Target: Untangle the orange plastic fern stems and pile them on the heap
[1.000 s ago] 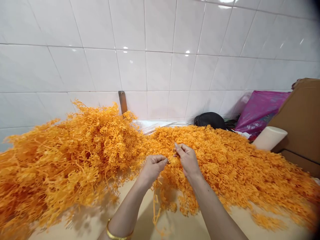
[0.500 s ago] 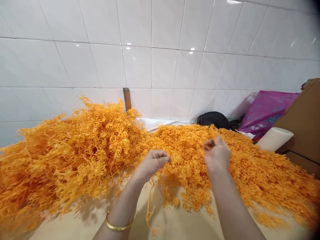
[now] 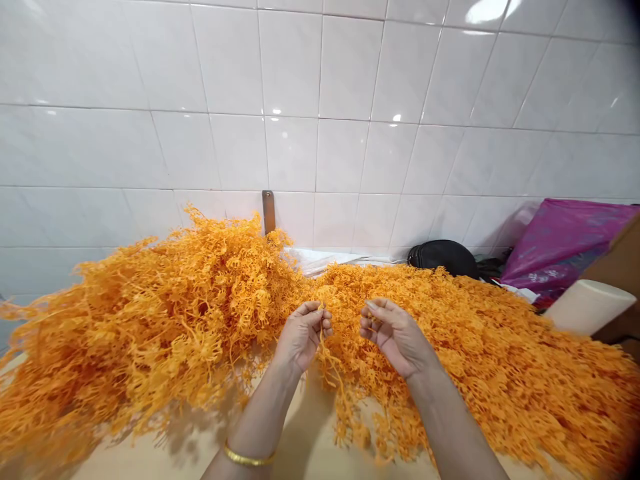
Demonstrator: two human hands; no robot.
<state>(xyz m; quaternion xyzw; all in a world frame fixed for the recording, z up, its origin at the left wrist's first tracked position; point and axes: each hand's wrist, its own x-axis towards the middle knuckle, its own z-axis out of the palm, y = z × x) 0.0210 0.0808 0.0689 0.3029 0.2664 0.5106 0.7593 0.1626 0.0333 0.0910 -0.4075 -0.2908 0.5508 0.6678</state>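
Observation:
My left hand (image 3: 300, 339) pinches a thin orange plastic sprig (image 3: 336, 377), which hangs down from the fingertips over the pile's front edge. A short distance to the right, my right hand (image 3: 397, 337) has its thumb and fingers closed together; whatever may be between them is too small to make out. Left of the hands rises a tall heap of orange branching sprigs (image 3: 200, 327). Behind and to the right of them spreads a lower pile of small orange plastic pieces (image 3: 490, 347). A gold bangle (image 3: 247, 459) circles my left wrist.
The pale tabletop (image 3: 305, 433) shows at the front, up against a white tiled wall (image 3: 345, 153). Along the back lie a black pouch (image 3: 443, 257) and a purple plastic bag (image 3: 560, 237). A cream roll (image 3: 590, 307) leans by a cardboard box (image 3: 623, 267) at right.
My right hand has come down and left from over the right pile, nearer my left hand. The left hand has turned upright, lifting its sprig. The view has shifted slightly.

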